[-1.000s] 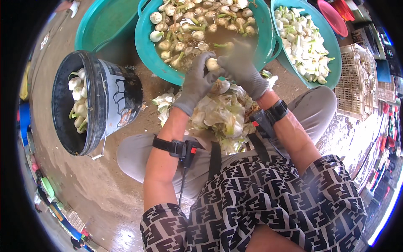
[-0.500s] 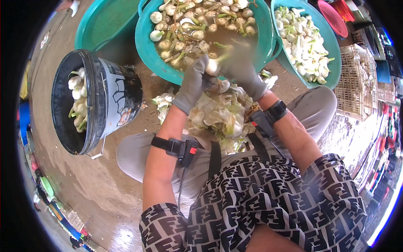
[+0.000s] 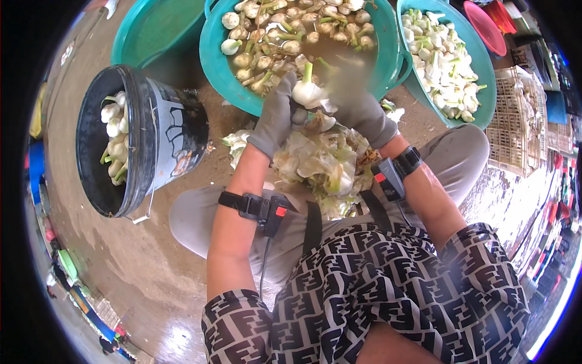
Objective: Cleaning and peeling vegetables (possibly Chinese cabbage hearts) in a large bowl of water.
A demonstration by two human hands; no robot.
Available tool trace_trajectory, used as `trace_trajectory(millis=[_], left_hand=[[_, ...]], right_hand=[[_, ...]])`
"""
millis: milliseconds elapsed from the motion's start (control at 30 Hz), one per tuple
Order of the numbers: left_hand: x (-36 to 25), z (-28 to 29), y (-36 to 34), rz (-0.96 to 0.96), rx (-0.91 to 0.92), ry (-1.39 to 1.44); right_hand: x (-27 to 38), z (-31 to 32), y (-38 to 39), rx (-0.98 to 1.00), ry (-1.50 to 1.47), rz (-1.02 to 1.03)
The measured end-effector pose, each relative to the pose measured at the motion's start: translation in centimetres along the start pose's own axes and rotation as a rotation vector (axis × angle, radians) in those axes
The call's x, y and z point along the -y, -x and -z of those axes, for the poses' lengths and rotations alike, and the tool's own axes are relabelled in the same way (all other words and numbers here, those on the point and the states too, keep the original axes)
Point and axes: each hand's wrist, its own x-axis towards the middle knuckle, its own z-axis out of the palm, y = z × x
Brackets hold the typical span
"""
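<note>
A white garlic bulb, its short green stem pointing up, is gripped by my gloved left hand just over the near rim of a green tub. My gloved right hand is close at the bulb's right side, beside a loose flap of white skin. A blurry patch hides the right fingers, so their grip does not show. Below both hands, a heap of peeled garlic skins lies between my legs. Unpeeled garlic bulbs float in the tub's brown water.
On the left, a black bucket lies tilted with several white bulbs inside. A second green tub at the right is full of peeled garlic. Another green basin stands back left. Plastic crates and a pink basin are far right.
The garlic bulb has turned so its stem points up rather than to the upper right. My right hand has shifted slightly right and down; the left stays close to the bulb.
</note>
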Motion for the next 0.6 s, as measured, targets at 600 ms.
trace_trajectory(millis=[600], left_hand=[[-0.4, -0.9, 0.2, -0.425, -0.064, -0.151]], right_hand=[[-1.1, 3.5, 1.1, -0.277, 0.210, 0.082]])
